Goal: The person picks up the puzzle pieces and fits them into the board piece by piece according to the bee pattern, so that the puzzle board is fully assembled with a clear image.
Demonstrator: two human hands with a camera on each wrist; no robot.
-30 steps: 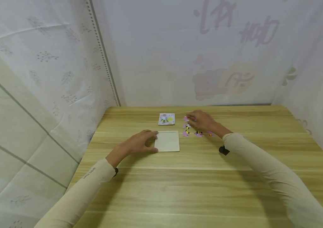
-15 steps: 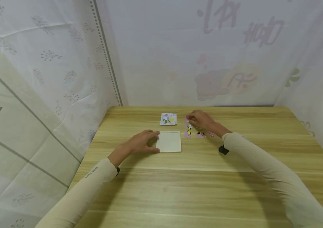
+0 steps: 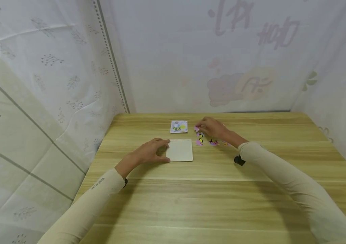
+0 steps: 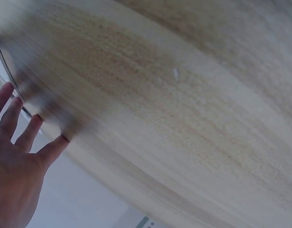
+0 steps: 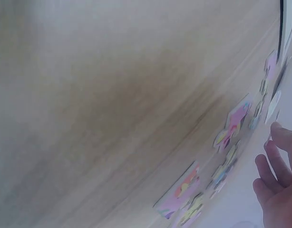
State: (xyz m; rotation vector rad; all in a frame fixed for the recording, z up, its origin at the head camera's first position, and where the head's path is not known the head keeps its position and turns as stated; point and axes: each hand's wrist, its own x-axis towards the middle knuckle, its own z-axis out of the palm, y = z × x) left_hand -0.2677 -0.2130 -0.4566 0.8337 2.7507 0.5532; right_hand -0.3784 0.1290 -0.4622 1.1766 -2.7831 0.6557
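Observation:
In the head view my left hand (image 3: 150, 151) touches the left side of a square white puzzle tray (image 3: 180, 150), its thumb and forefinger spread along that edge. The left wrist view shows the fingers of that hand (image 4: 22, 156) nearly straight, tips at the tray's rim. My right hand (image 3: 214, 128) pinches a small pink puzzle piece (image 3: 196, 128) between thumb and forefinger, just above the table. Beneath and in front of it lie more pieces with pink, yellow and black print, among them a bee-striped piece (image 3: 200, 142). The right hand partly hides several of them.
A picture card (image 3: 179, 126) with a bee lies behind the tray. Some loose puzzle pieces (image 5: 180, 188) show in the right wrist view. The wooden table (image 3: 173, 203) ends at a pale printed curtain (image 3: 166, 67) at the back and sides.
My right hand has taken hold of a pink puzzle piece at the back of the group and shifted it slightly left. The left hand stays at the tray's edge.

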